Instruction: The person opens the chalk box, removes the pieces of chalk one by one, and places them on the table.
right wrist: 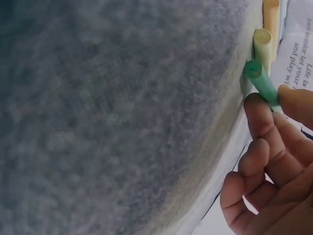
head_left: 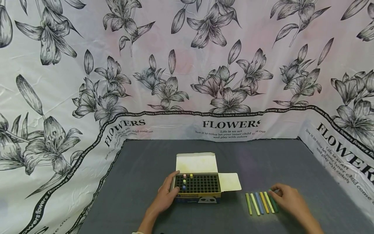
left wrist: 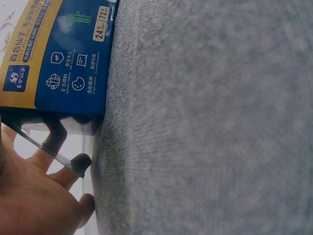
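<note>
An open chalk box with a black grid of holes sits on the grey cloth, a few coloured chalks standing in its left holes. My left hand holds the box's left end, thumb along the side and fingers at the front. In the left wrist view the blue and yellow label of the box lies just above that hand. To the right lies a row of several chalk sticks. My right hand pinches the green chalk at the row's right end between thumb and index finger.
The grey cloth covers the table. A flower-printed sheet stands as a wall behind and along both sides. The box's lid and side flap stick out to the back and right. A pale yellow chalk lies beside the green one.
</note>
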`<action>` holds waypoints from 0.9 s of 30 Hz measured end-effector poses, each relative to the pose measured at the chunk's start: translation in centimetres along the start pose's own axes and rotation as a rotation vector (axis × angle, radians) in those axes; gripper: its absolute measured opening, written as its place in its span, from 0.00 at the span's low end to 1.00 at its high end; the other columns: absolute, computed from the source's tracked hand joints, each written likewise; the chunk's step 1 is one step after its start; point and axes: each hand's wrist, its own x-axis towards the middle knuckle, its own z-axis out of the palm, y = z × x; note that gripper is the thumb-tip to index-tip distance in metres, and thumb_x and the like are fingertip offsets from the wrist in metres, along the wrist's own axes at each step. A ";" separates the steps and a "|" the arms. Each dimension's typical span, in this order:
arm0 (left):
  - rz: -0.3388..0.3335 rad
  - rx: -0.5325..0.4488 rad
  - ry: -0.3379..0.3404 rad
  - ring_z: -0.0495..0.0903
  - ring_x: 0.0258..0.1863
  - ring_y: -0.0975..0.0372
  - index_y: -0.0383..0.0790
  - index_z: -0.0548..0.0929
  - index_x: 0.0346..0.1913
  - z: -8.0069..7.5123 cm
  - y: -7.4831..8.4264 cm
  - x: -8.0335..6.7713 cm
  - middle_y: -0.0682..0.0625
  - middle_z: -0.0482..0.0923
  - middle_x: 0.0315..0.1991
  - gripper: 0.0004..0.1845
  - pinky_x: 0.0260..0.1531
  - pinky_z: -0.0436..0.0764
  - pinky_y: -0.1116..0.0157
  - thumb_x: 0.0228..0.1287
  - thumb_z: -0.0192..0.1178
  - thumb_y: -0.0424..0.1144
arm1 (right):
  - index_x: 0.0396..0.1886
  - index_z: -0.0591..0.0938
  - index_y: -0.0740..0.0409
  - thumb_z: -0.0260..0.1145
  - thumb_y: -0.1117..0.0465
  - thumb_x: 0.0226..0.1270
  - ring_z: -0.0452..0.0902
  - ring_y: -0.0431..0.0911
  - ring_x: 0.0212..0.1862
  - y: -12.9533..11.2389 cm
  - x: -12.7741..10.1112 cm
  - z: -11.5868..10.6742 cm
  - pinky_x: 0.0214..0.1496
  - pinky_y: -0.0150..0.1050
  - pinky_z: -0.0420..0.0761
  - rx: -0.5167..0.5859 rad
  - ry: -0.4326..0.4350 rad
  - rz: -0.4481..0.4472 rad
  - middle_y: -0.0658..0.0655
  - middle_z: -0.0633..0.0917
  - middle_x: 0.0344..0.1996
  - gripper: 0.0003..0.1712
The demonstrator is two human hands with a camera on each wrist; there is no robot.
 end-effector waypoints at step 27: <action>-0.006 -0.004 -0.001 0.68 0.56 0.49 0.64 0.61 0.77 -0.1 -0.3 0.1 0.43 0.60 0.76 0.34 0.42 0.68 0.51 0.71 0.51 0.39 | 0.43 0.86 0.65 0.68 0.53 0.68 0.84 0.50 0.33 -0.3 0.8 0.0 0.32 0.48 0.81 -0.062 -0.068 0.053 0.59 0.89 0.35 0.17</action>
